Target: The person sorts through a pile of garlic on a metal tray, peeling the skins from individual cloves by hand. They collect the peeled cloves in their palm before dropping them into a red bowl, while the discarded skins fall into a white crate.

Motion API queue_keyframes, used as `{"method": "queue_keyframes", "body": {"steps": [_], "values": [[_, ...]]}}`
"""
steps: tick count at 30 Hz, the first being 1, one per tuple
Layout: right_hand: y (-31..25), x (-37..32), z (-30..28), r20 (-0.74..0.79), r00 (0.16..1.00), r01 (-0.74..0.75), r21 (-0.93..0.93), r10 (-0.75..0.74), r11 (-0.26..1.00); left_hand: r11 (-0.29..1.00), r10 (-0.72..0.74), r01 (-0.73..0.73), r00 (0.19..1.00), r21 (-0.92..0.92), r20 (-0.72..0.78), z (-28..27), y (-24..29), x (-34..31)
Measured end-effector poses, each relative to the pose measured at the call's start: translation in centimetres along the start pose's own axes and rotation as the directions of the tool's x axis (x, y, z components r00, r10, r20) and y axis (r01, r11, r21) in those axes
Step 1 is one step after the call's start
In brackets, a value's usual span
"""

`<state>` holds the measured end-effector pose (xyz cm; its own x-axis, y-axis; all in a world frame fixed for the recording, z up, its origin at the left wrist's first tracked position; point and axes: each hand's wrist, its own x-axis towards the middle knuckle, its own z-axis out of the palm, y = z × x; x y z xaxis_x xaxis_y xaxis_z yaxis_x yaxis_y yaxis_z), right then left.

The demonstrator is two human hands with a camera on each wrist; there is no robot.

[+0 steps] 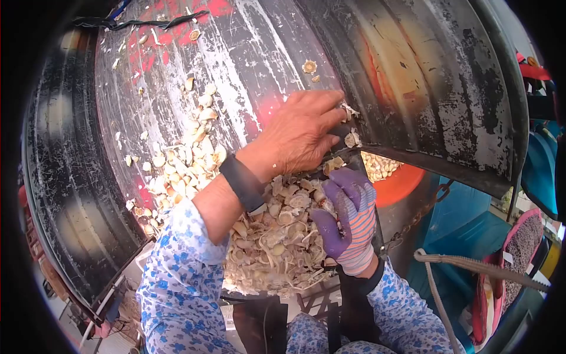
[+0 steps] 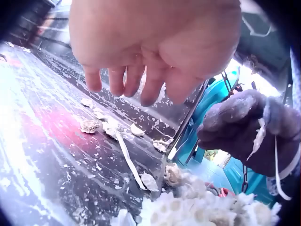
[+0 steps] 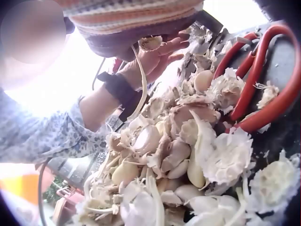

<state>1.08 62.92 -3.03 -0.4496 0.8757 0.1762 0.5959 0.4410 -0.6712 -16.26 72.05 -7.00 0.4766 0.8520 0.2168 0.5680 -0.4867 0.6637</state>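
Note:
My bare left hand, with a dark band at the wrist, reaches across the scuffed metal surface to garlic scraps near its right edge. Its fingers extend loosely in the left wrist view, the palm facing the camera. In a purple and striped glove, my right hand is bent over a heap of garlic skins, root ends and cloves. From under the glove a pale garlic stem with a root end hangs in the right wrist view, pinched by fingers that are largely hidden there.
Loose garlic cloves lie to the left of the heap. An orange basin with cloves is below the right edge. Red-handled scissors lie among the scraps. A chain hangs beside blue-green plastic at the right.

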Motion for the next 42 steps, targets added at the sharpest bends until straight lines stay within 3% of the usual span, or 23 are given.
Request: {"method": "queue_keyframes", "body": {"steps": [3, 4, 5, 6, 7, 8, 9, 10, 11, 13, 15, 18, 21, 22, 23, 24, 26, 27, 28, 31, 33, 40, 42], "values": [[1.8, -0.9, -0.4, 0.024, 0.995, -0.088, -0.232, 0.096, 0.969, 0.997, 0.062, -0.063, 0.998, 0.053, 0.016, 1.6, -1.2, 0.2], [2.0, -1.6, 0.0, 0.085, 0.988, -0.103, -0.234, 0.126, 0.967, 0.995, 0.072, -0.077, 0.995, 0.071, 0.071, 0.6, -0.8, -1.0], [2.4, -2.4, 0.5, 0.143, 0.978, -0.112, -0.244, 0.15, 0.963, 0.999, 0.022, -0.032, 0.974, 0.042, 0.223, -0.9, 0.0, -2.5], [2.8, -2.9, 1.1, 0.195, 0.966, -0.118, -0.259, 0.171, 0.959, 0.997, -0.065, 0.074, 0.871, 0.0, 0.487, -3.2, 1.4, -3.4], [3.2, -3.6, 1.7, 0.206, 0.971, -0.063, -0.259, 0.119, 0.964, 0.982, -0.121, 0.19, 0.69, -0.017, 0.713, -5.2, 2.0, -4.3], [3.2, -3.6, 1.8, 0.2, 0.972, -0.068, -0.259, 0.122, 0.963, 0.989, -0.13, 0.149, 0.865, 0.0, 0.484, -6.4, 1.1, -5.9], [3.1, -3.7, 2.0, 0.193, 0.973, -0.075, -0.262, 0.128, 0.962, 0.994, -0.111, 0.108, 0.97, 0.028, 0.218, -7.2, 0.1, -7.6], [3.2, -3.9, 2.1, 0.184, 0.975, -0.07, -0.268, 0.122, 0.961, 0.97, -0.209, 0.206, 0.978, 0.128, 0.013, -8.2, -1.2, -8.1], [3.2, -3.9, 2.2, 0.18, 0.977, -0.064, -0.268, 0.115, 0.961, 0.922, -0.223, 0.243, 0.97, 0.302, -0.1, -8.9, -3.5, -8.6], [3.4, -4.1, 2.4, 0.167, 0.982, -0.038, -0.286, 0.089, 0.957, 0.835, -0.321, 0.397, 0.914, 0.38, -0.249, -8.7, -7.7, -9.8], [3.3, -4.0, 2.4, 0.176, 0.978, -0.058, -0.277, 0.11, 0.959, 0.872, -0.355, 0.399, 0.914, 0.284, -0.194, -8.6, -9.0, -11.3], [3.4, -4.4, 2.6, 0.18, 0.981, -0.015, -0.32, 0.076, 0.947, 0.932, -0.349, 0.34, 0.935, 0.128, 0.055, -8.1, -3.3, -13.6], [3.3, -4.3, 2.6, 0.207, 0.977, 0.011, -0.304, 0.054, 0.953, 0.771, -0.453, 0.585, 0.782, -0.253, 0.428, -12.1, 1.0, -15.1], [3.3, -4.1, 2.7, 0.205, 0.978, 0.026, -0.286, 0.035, 0.958, 0.811, -0.563, 0.575, 0.818, -0.112, 0.12, -13.0, -0.2, -16.6], [3.3, -4.0, 2.9, 0.19, 0.981, 0.025, -0.288, 0.032, 0.957, 0.808, -0.571, 0.588, 0.795, 0.03, -0.203, -13.9, -2.2, -18.2], [3.4, -3.9, 3.0, 0.185, 0.982, 0.019, -0.295, 0.038, 0.955, 0.736, -0.576, 0.663, 0.719, 0.135, -0.389, -15.2, -4.3, -19.6], [3.3, -4.4, 3.1, 0.191, 0.981, 0.028, -0.333, 0.039, 0.943, 0.546, -0.593, 0.796, 0.587, 0.261, -0.551, -16.3, -10.0, -24.3], [3.4, -4.4, 3.2, 0.188, 0.981, 0.024, -0.322, 0.039, 0.946, 0.459, -0.65, 0.86, 0.496, 0.223, -0.575, -16.1, -11.9, -26.5], [3.5, -4.6, 3.2, 0.179, 0.984, 0.031, -0.311, 0.027, 0.95, 0.457, -0.69, 0.869, 0.481, 0.19, -0.541, -15.8, -13.4, -28.9], [3.8, -4.7, 3.7, 0.135, 0.991, 0.055, -0.269, -0.019, 0.962, 0.621, -0.689, 0.781, 0.586, 0.07, -0.427, -12.8, -8.8, -27.2], [4.1, -5.0, 3.5, 0.137, 0.99, 0.081, -0.266, -0.045, 0.96, 0.727, -0.604, 0.659, 0.746, 0.19, -0.28, -10.2, -5.5, -27.0], [4.1, -5.1, 2.9, 0.199, 0.978, 0.109, -0.207, -0.067, 0.972, 0.778, -0.626, 0.625, 0.761, -0.068, -0.169, -4.8, 3.9, -23.7], [3.9, -5.2, 2.7, 0.221, 0.973, 0.106, -0.193, -0.062, 0.975, 0.801, -0.593, 0.598, 0.795, 0.003, -0.123, -3.3, 5.5, -23.7]]}}
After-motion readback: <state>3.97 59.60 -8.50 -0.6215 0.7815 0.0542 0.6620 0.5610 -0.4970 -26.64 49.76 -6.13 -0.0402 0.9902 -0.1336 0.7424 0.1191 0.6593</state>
